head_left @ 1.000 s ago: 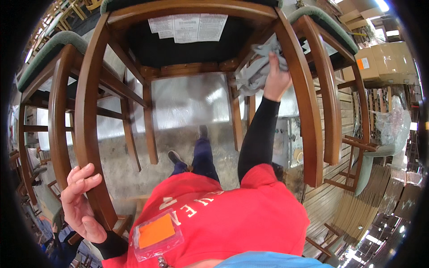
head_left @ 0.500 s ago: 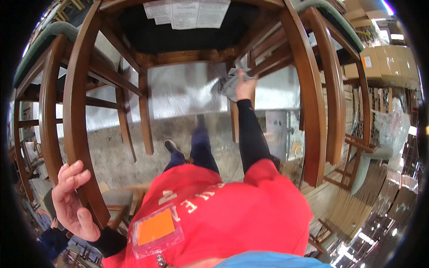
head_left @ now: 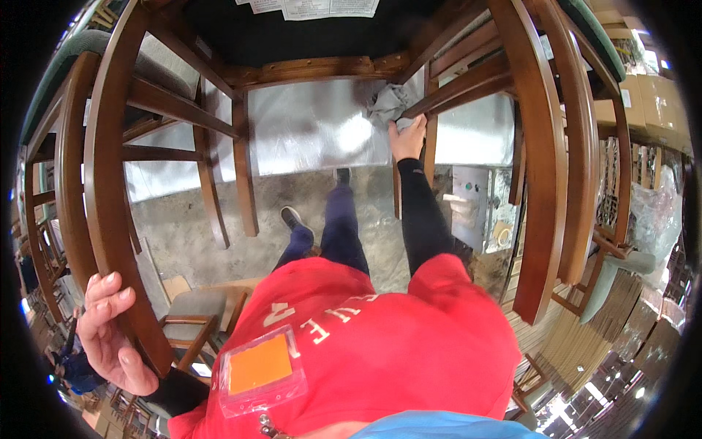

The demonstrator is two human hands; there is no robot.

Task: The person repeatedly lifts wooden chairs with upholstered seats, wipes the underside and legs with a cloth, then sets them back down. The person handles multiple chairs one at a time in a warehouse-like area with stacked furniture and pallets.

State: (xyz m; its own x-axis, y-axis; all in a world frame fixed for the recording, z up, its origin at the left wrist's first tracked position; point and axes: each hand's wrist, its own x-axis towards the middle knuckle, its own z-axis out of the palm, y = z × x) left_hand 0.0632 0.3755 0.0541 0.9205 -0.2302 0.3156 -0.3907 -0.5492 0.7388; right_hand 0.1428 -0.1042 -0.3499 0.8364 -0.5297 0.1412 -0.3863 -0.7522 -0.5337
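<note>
The grey cloth (head_left: 393,102) bunched in the right hand (head_left: 408,139) could snag near the chair's (head_left: 540,146) rail (head_left: 464,86), and the left hand (head_left: 110,333), fingers parted, contact unclear, might not steady a wobble.

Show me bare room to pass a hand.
Open: silver surface between left far chair leg and gray cloth; concrete floor between that leg and left shoe. Crowded: right hand by chair rails; left hand beside left near leg.
</note>
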